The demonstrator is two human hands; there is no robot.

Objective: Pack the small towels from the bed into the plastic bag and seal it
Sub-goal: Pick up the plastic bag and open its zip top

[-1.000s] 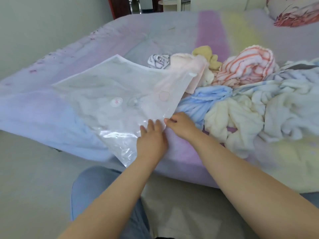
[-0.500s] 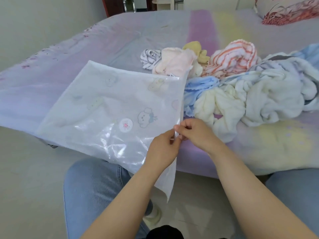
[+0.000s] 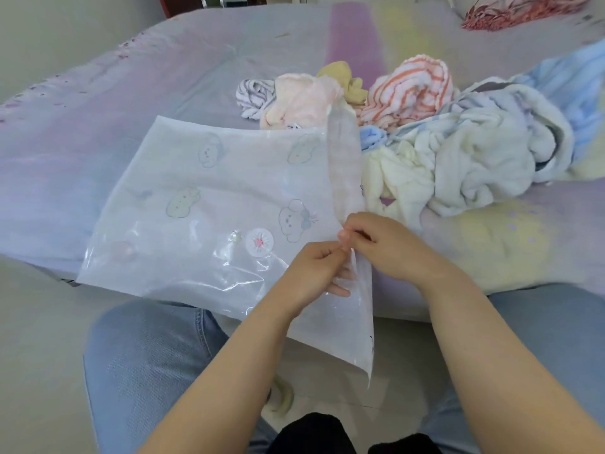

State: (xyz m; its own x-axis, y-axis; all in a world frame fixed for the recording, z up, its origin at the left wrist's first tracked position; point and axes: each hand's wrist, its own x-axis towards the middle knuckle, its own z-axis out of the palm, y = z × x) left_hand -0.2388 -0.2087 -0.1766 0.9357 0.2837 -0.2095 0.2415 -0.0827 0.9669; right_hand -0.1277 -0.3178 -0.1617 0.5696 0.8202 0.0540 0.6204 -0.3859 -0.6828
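While both my hands meet at the open edge of the plastic bag (image 3: 209, 204), my left hand (image 3: 314, 273) pinches one layer of that edge between thumb and curled fingers, and my right hand (image 3: 386, 244) pinches the other layer just beside it, knuckles up. From this grip the bag spreads away to the left, lying flat over the near edge of the bed (image 3: 163, 70), with its round valve (image 3: 259, 242) just left of my left hand; one corner hangs down below my wrists, and the edge strip rises away from my fingers. Beyond my right hand, near but not touching, the small towels (image 3: 458, 149) lie heaped on the bed, outside the bag.
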